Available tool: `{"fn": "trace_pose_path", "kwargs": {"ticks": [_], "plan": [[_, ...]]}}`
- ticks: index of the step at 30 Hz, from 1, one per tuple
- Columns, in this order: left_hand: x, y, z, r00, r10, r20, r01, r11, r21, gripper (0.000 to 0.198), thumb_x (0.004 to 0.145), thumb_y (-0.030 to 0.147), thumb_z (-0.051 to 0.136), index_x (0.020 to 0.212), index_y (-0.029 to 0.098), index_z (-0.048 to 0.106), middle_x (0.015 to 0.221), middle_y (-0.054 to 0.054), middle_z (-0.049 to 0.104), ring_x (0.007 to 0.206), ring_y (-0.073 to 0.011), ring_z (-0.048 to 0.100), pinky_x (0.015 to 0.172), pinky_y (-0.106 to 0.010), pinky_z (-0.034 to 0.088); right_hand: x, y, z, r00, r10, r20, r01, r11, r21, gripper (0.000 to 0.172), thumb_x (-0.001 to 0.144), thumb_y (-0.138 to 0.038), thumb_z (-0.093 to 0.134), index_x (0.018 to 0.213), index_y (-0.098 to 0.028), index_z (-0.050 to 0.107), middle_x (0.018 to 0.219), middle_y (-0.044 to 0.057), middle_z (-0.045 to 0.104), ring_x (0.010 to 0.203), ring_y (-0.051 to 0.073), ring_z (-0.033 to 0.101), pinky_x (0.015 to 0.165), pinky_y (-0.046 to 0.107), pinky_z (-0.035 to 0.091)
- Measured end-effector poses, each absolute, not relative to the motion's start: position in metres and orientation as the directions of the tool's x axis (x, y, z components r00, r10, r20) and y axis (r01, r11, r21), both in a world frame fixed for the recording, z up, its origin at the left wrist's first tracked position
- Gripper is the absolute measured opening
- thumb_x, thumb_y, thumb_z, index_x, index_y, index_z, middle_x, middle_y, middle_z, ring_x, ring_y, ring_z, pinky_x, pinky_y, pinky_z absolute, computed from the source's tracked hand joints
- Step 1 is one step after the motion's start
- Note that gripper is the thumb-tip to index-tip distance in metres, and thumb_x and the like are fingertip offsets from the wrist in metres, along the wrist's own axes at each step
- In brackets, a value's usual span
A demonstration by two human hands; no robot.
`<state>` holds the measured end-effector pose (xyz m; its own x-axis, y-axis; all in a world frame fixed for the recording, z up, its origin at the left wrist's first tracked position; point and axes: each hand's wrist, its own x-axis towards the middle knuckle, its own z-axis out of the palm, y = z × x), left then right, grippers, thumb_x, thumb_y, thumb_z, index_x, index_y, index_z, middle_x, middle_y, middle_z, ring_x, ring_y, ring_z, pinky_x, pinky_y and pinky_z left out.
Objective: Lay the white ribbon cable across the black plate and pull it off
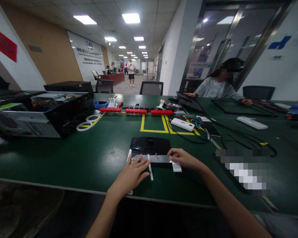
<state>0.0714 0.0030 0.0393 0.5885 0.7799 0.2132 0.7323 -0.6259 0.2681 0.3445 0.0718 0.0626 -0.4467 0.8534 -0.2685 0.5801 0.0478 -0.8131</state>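
A glossy black panel [150, 143] lies on the green table in front of me. Along its near edge runs a flat silver strip [161, 159]. My left hand [135, 172] rests flat over the strip's left part, fingers stretched out and apart. A narrow white strip [151, 172] hangs toward me beside its fingertips. At the other end, my right hand [182, 158] is closed in a pinch on the silver strip's right end. Below those fingers a wider white tab [176, 166] sticks out. What exactly lies under my left palm is hidden.
An open black computer case [69, 115] stands at the left, beside two white rings [84, 126]. Red blocks [135, 111] line up at the back. A white device [182, 124] and black cables [248, 140] lie to the right. A person [220, 84] sits across the table.
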Motion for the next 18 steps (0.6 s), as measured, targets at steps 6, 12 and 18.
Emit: {"fn": "trace_pose_path", "kwargs": {"ticks": [6, 12, 18], "plan": [[0.04, 0.004, 0.04, 0.432, 0.858, 0.278, 0.779, -0.511, 0.363, 0.04, 0.094, 0.032, 0.036, 0.133, 0.026, 0.041, 0.135, -0.004, 0.049, 0.128, -0.018, 0.038, 0.108, -0.046, 0.022, 0.344, 0.07, 0.066, -0.438, 0.857, -0.272, 0.585, 0.042, -0.81, 0.026, 0.076, -0.035, 0.053, 0.093, -0.015, 0.05, 0.056, -0.006, 0.047, 0.043, 0.006, 0.04, 0.037, 0.017, 0.029], [0.009, 0.009, 0.015, 0.25, 0.919, 0.306, 0.856, -0.358, 0.374, 0.039, 0.093, 0.022, 0.031, 0.129, 0.021, 0.046, 0.13, -0.006, 0.054, 0.121, -0.0163, 0.047, 0.106, -0.041, 0.029, 0.345, 0.071, 0.063, -0.442, 0.856, -0.268, 0.586, 0.049, -0.809, 0.027, 0.076, -0.035, 0.054, 0.094, -0.015, 0.051, 0.056, -0.006, 0.048, 0.044, 0.007, 0.041, 0.038, 0.017, 0.03], [0.007, 0.007, 0.006, 0.28, 0.911, 0.302, 0.877, -0.371, 0.307, 0.046, 0.085, 0.007, 0.031, 0.125, 0.021, 0.051, 0.129, -0.004, 0.055, 0.123, -0.0155, 0.044, 0.106, -0.04, 0.028, 0.344, 0.069, 0.067, -0.472, 0.849, -0.237, 0.556, 0.078, -0.828, 0.028, 0.077, -0.036, 0.053, 0.094, -0.015, 0.051, 0.057, -0.005, 0.047, 0.044, 0.006, 0.041, 0.037, 0.017, 0.03]]}}
